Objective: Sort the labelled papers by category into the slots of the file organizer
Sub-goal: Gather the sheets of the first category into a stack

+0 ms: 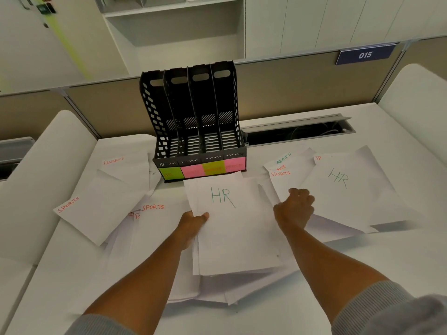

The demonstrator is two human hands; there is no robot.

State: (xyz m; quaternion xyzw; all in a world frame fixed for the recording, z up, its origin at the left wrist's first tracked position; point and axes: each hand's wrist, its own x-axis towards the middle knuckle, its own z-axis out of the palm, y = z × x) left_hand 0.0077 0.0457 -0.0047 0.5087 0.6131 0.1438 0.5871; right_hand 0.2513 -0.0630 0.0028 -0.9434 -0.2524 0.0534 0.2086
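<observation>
Grey sleeves (377, 308) frame both forearms. Left hand (193, 222) pinches the HR sheet (232, 226) at its left edge, mid-desk (362, 274); right hand (296, 209), fingers curled, presses loose papers (338, 201). Organizer (196, 122) stands empty at the desk's back edge.

You have one black file organizer (193, 122) with four upright slots, all showing bare floors. Across its front edge you can count four sticky labels (202, 169): two green, two pink. Readable sheets on your desk (399, 267): two marked HR (232, 213), three marked SPORTS (101, 209), one marked FINANCE (125, 165), one marked ADMIN (290, 158). Further sheets lie partly covered, their number unclear. One blue plate (365, 55) reads 015. Two hands: left hand (193, 223), right hand (296, 209).
</observation>
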